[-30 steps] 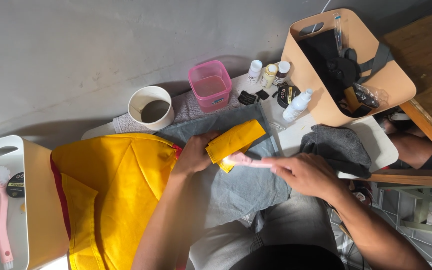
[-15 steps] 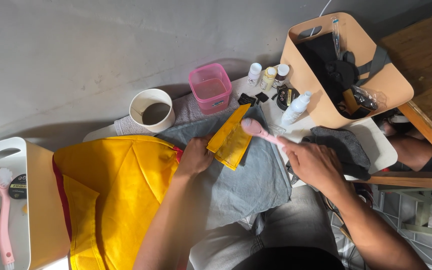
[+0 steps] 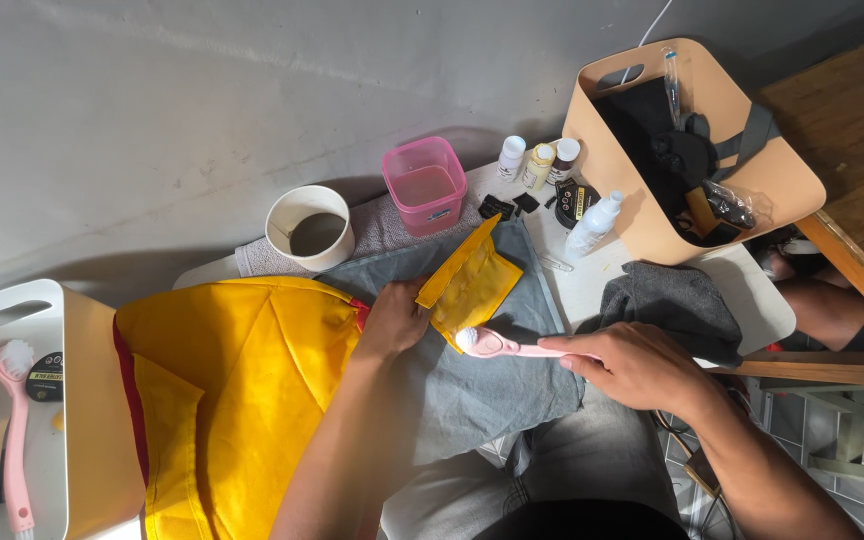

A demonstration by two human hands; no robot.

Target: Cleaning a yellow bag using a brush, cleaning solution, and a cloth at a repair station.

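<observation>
Since the earlier frame, the pink brush (image 3: 497, 345) has come down from the upper edge of the yellow flap (image 3: 470, 285) to its lower corner, and the right hand (image 3: 642, 365) has moved lower with it. This hand is closed around the brush handle, with the white bristle head touching the flap near the centre of the frame. The left hand (image 3: 392, 322) is pressed on the cloth just beside the flap, fingers bent, holding it flat against the grey cloth (image 3: 472, 390) underneath; it does not seem to grasp anything firmly.

To brush well here, I think the left hand should keep the flap stretched so it does not wrinkle under the bristles, and the strokes should be short and go away from that hand. The big yellow garment (image 3: 232, 400) lies in the lower left. A white cup (image 3: 310, 228) and a pink container (image 3: 426, 185) stand in the upper middle, near the small bottles (image 3: 538, 163)
</observation>
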